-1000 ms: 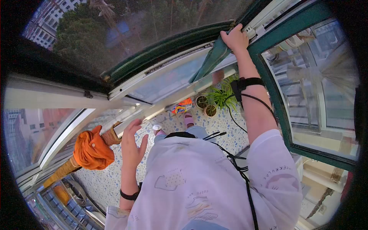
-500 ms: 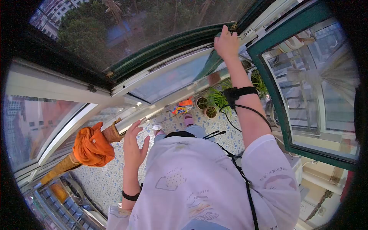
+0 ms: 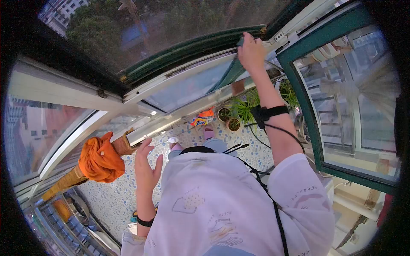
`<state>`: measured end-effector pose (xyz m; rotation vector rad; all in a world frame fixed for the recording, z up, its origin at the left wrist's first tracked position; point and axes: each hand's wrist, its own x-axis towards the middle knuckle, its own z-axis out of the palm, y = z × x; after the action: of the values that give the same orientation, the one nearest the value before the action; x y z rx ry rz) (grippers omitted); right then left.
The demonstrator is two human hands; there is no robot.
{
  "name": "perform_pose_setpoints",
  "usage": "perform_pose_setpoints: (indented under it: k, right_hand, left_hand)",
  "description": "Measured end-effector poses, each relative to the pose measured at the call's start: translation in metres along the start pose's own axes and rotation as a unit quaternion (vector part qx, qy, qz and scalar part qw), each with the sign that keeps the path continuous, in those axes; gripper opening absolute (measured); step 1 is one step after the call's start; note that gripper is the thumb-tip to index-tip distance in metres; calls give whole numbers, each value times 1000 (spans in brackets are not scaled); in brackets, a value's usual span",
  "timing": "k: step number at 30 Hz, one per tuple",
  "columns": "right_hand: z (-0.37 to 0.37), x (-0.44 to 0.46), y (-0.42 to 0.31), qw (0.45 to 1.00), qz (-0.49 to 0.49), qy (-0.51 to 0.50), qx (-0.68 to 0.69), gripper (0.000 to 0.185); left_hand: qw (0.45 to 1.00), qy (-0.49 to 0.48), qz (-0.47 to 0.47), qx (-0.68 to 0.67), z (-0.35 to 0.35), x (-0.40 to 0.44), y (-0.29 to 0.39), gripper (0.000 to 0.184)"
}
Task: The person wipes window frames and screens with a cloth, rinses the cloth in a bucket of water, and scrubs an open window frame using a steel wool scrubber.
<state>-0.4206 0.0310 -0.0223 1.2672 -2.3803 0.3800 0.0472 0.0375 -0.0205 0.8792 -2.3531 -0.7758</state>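
My right hand [image 3: 252, 53] is at the lower edge of the open window, near the right end of its green frame [image 3: 188, 48]. Its fingers are bent around a green cloth [image 3: 232, 70], whose loose part hangs down over the white sill [image 3: 166, 81]. A bit of the cloth also shows by the fingertips. My left hand [image 3: 147, 168] is in the air at my left side, fingers apart and holding nothing. Nearest to it is an orange cloth [image 3: 101, 158], bundled over a brown-wrapped rail [image 3: 68, 183].
A green-framed window sash [image 3: 318, 128] stands swung inward on the right. Potted plants [image 3: 243, 109] and an orange Tide bag [image 3: 202, 118] are on the speckled floor [image 3: 104, 205]. A rack [image 3: 64, 226] stands at lower left. Black cables [image 3: 273, 196] run along my right arm.
My right hand has shifted slightly left and down along the window's lower edge. The hanging end of the green cloth has swung left. My left hand stays open, slightly lower.
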Motion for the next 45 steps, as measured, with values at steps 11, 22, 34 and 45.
perform_pose_setpoints:
  k: [11, 22, 34, 45]
  right_hand:
    - [-67, -35, -68, 828, 62, 31, 557, 36]
    - [-202, -68, -130, 480, 106, -81, 867, 36]
    - [-104, -118, -117, 660, 12, -224, 717, 62]
    - [-70, -103, -188, 651, -23, -231, 723, 60]
  left_hand:
    - [997, -41, 67, -21, 3, 49, 23, 44]
    - [994, -81, 62, -26, 44, 123, 28, 48]
    - [978, 79, 8, -193, 2, 130, 61, 44]
    - [998, 17, 53, -10, -24, 100, 78, 56]
